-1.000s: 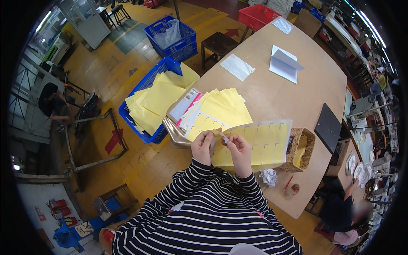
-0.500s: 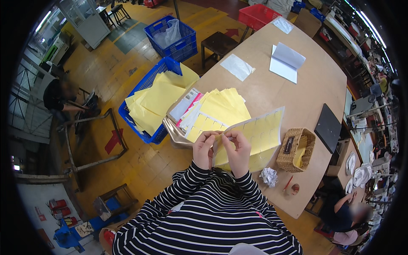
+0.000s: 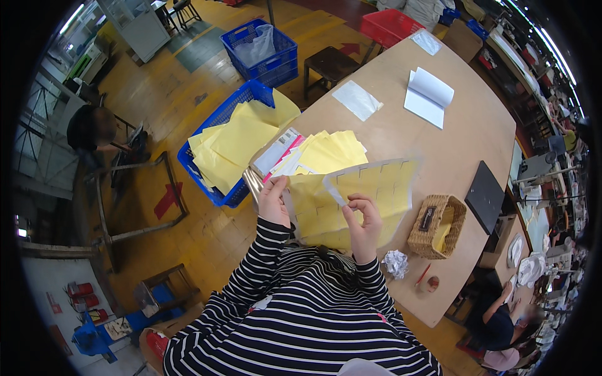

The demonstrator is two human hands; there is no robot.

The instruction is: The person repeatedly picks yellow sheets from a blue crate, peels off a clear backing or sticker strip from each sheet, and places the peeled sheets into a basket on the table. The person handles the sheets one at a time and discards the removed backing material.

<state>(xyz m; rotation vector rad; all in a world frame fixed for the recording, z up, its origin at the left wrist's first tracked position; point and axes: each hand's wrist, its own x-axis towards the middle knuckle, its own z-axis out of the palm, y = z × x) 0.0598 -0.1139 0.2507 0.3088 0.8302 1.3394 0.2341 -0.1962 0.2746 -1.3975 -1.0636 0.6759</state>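
Observation:
My left hand (image 3: 274, 199) pinches the left edge of a yellow sticker sheet (image 3: 313, 207) lying at the near edge of the wooden table (image 3: 476, 125). A thin pale border strip (image 3: 370, 172) has lifted off that sheet and arches up and to the right; my right hand (image 3: 362, 219) grips its near end between thumb and fingers. Beyond the sheet lies a loose pile of yellow sheets (image 3: 329, 150) with a white and pink printed card (image 3: 279, 150) beside it. My striped sleeves come in from below.
A blue crate (image 3: 219, 119) heaped with yellow sheets stands left of the table. A woven basket (image 3: 436, 225), crumpled paper (image 3: 396, 263), a dark tablet (image 3: 484, 195), white sheets (image 3: 427, 95) and a plastic sleeve (image 3: 356, 100) sit on the table. Other people are seated at the left and lower right.
The pale border strip has peeled further off the yellow sheet, and my right hand has drawn it up and toward me. My left hand still holds the sheet's left edge.

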